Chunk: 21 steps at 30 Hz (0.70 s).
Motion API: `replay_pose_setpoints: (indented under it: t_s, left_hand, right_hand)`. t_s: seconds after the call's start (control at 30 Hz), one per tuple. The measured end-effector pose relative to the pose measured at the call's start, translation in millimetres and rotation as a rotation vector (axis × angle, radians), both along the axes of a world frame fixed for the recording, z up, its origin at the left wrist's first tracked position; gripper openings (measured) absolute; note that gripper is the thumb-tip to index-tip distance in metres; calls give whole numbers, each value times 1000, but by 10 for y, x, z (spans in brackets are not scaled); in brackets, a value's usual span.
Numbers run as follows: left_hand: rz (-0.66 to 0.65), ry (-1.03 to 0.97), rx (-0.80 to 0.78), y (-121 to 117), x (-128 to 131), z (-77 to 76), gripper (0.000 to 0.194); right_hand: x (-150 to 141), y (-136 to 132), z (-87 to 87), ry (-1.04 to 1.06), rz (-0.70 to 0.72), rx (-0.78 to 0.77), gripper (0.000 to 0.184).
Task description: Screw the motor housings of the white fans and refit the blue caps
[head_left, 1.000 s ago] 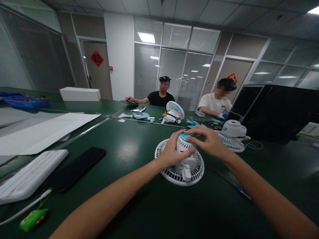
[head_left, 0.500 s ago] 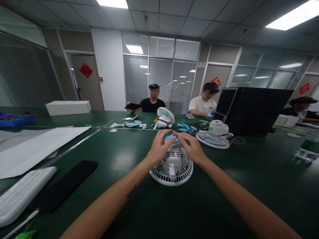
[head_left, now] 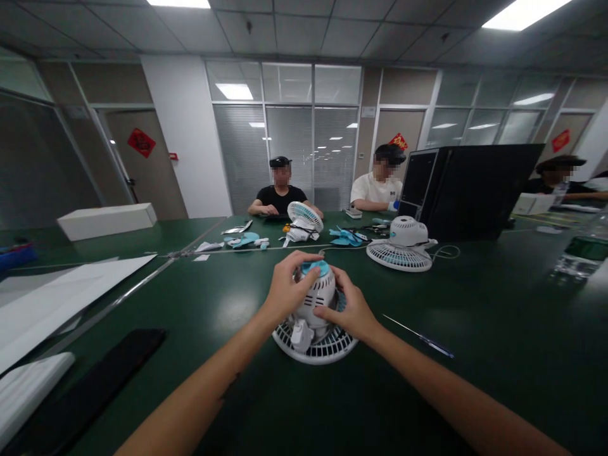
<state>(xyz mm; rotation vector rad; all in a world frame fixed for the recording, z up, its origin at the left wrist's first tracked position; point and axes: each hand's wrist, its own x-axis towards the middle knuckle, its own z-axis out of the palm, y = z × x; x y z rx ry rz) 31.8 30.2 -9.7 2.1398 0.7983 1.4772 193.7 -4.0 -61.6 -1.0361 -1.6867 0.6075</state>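
Head view: desk fan (head_left: 308, 306) lies grille (head_left: 327, 350) down on the near middle of the green table (head_left: 361, 411), left hand (head_left: 284, 286) pinching the blue cap (head_left: 317, 268) on top, right hand (head_left: 354, 311) clasping the right side of the motor housing (head_left: 323, 295). Probably light, stiff, slightly slick plastic; best gripped round the housing, sparing thin grille ribs.

Office-type rm: tiled ceiling (head_left: 299, 31) w/ light panels (head_left: 525, 14), glass partition (head_left: 287, 82) w/ slatted blinds (head_left: 289, 168), doors (head_left: 156, 180) w/ red diamond signs (head_left: 141, 143). Workshop touches too: big green desk (head_left: 228, 285) w/ small white fans (head_left: 325, 294), loose blue blades (head_left: 346, 237), a screwdriver (head_left: 437, 346), flat white sheets (head_left: 80, 288). Several ppl (head_left: 281, 197) seated opp. & far rt.
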Motion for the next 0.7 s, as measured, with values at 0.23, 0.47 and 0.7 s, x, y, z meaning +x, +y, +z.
replay_pose_setpoints:
  t_s: [0.23, 0.47, 0.7]
  left_hand:
    - [-38, -28, 0, -7, 9, -11, 25]
    - [-118, 5, -71, 83, -84, -66, 31]
    - [-261, 6, -197, 126, -104, 14, 28]
  right_hand:
    - [-143, -51, 55, -9, -75, -42, 109]
    - [7, 74, -1, -13, 95, 18, 101]
    - [29, 80, 3, -15, 91, -18, 101]
